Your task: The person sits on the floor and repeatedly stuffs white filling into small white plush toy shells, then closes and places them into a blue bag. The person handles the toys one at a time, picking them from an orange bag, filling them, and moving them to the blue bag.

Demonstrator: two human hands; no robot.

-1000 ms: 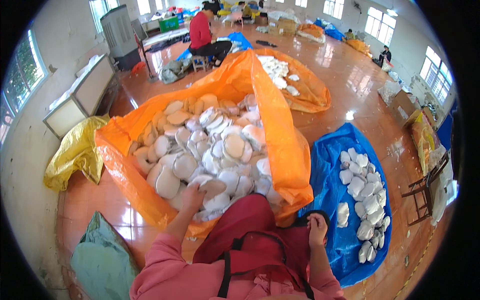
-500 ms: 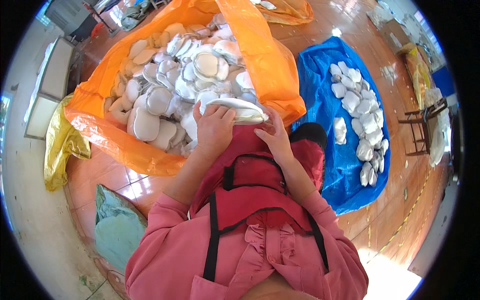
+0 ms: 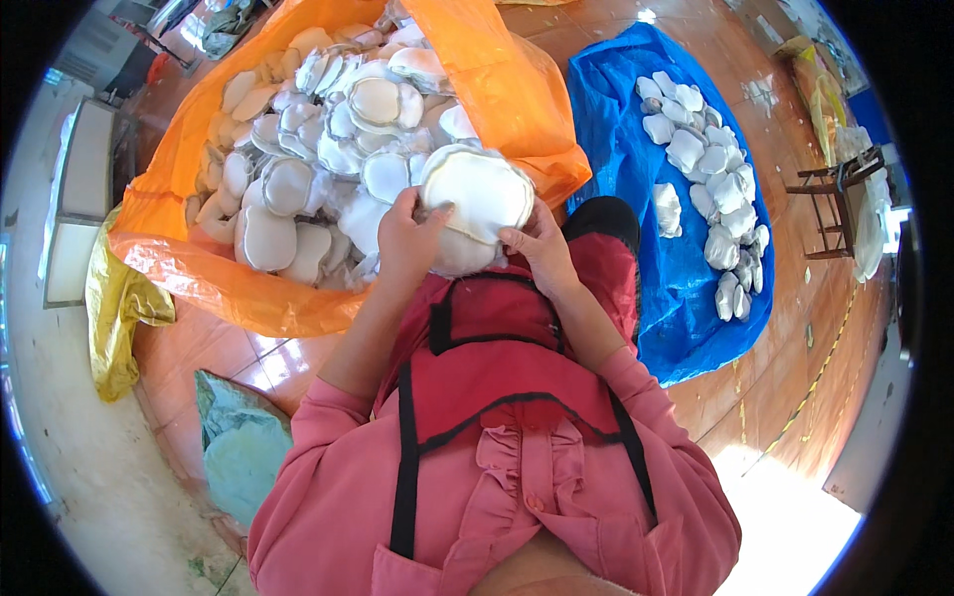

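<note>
A white rounded pad (image 3: 479, 194) with a fuzzy edge is held up in front of my lap, broad face toward me. A second white layer (image 3: 462, 254) shows just below it; whether the two are joined I cannot tell. My left hand (image 3: 410, 238) grips the left edge, thumb on the face. At the lower right edge, my right hand (image 3: 543, 248) pinches it with thumb and fingers. Right behind them, a large open orange sack (image 3: 517, 94) holds a heap of similar white pads (image 3: 288, 187), with loose fluff among them.
To the right, a blue woven sheet (image 3: 611, 109) carries several small stacks of white pads (image 3: 735, 189). A wooden stool (image 3: 830, 204) stands farther right. On the left lie a yellow sack (image 3: 119, 308) and a green sack (image 3: 243, 457), beside the white wall (image 3: 60, 417).
The pad, seen edge-on before, has been tilted so its broad face shows. Both hands still hold its sides. The whole view has shifted slightly.
</note>
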